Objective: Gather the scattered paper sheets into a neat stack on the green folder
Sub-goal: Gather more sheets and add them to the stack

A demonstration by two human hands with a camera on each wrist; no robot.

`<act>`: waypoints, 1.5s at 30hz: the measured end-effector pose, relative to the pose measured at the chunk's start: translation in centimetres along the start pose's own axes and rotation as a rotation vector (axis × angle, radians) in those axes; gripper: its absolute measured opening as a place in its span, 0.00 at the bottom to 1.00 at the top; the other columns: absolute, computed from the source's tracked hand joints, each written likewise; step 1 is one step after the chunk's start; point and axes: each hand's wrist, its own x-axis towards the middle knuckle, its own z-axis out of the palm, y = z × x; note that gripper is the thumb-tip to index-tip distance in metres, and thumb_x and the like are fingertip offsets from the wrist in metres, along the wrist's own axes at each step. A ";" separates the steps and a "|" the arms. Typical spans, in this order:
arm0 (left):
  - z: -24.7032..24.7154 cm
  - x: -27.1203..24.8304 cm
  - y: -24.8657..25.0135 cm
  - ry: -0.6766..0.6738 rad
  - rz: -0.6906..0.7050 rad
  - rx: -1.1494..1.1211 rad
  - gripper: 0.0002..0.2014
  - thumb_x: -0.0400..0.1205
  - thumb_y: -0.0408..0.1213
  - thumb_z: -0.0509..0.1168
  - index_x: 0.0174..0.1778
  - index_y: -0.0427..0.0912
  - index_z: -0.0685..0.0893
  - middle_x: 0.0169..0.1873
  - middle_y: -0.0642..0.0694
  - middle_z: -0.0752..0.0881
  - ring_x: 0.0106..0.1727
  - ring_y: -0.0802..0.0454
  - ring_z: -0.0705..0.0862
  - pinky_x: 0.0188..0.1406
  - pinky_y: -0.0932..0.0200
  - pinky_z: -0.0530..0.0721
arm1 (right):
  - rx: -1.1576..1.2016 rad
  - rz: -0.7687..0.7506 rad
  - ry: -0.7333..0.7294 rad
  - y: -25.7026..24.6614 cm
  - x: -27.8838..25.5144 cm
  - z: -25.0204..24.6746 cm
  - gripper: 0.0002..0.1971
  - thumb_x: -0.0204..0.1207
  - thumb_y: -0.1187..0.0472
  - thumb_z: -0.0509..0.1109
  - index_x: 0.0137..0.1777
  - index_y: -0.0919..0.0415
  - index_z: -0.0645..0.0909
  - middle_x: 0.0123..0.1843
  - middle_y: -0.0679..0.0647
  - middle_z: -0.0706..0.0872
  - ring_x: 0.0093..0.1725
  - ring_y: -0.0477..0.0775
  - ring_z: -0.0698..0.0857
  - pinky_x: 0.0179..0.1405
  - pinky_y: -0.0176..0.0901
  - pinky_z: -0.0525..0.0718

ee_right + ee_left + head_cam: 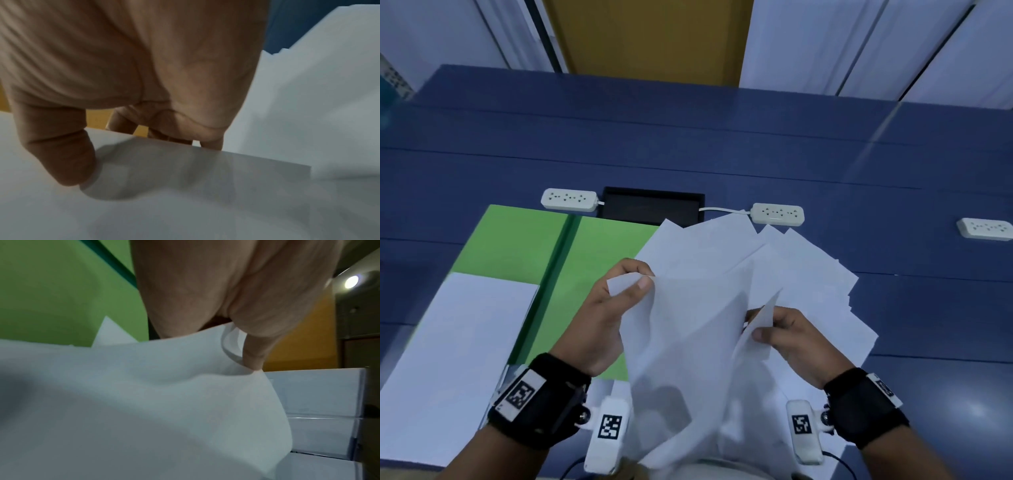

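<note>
An open green folder [599, 246] lies on the blue table at the left, with a neat white stack of paper [458, 346] on its left half. Several loose white sheets [791, 270] are fanned out to the right of the folder, partly over its right edge. A lifted white sheet [681, 342] droops between both hands. My left hand [619, 291] pinches its upper left corner between thumb and fingers. My right hand [774, 325] pinches its right edge, thumb on top. The left wrist view shows the pinched sheet [144, 402] bending under the thumb [252, 356]; the right wrist view shows the thumb [68, 162] pressing paper [185, 194].
White power strips [569, 198] [778, 213] [984, 229] lie behind the folder and sheets, beside a black recessed cable box [652, 205]. The blue table [688, 144] stretches far back. A yellow door panel [650, 37] stands beyond it.
</note>
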 end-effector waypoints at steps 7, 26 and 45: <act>1.7 0.9 -2.8 0.201 0.034 0.038 0.01 0.87 0.36 0.67 0.52 0.45 0.83 0.50 0.39 0.87 0.51 0.42 0.85 0.57 0.43 0.79 | 0.158 0.068 0.178 2.7 0.0 -0.5 0.14 0.82 0.74 0.70 0.66 0.69 0.87 0.66 0.68 0.91 0.62 0.65 0.92 0.61 0.50 0.89; -1.5 0.9 -8.2 0.295 -0.059 0.564 0.20 0.80 0.32 0.75 0.69 0.45 0.85 0.60 0.52 0.92 0.63 0.51 0.90 0.72 0.40 0.84 | 0.027 0.157 0.408 6.3 2.2 -3.6 0.10 0.86 0.54 0.74 0.48 0.60 0.84 0.51 0.57 0.89 0.54 0.56 0.87 0.60 0.53 0.81; -4.7 -0.1 -12.1 0.165 -0.224 0.912 0.20 0.83 0.34 0.73 0.63 0.64 0.82 0.63 0.62 0.88 0.67 0.62 0.85 0.75 0.50 0.80 | -1.348 0.582 0.537 5.9 9.5 -13.7 0.24 0.80 0.41 0.74 0.72 0.45 0.73 0.68 0.54 0.80 0.66 0.62 0.82 0.72 0.63 0.71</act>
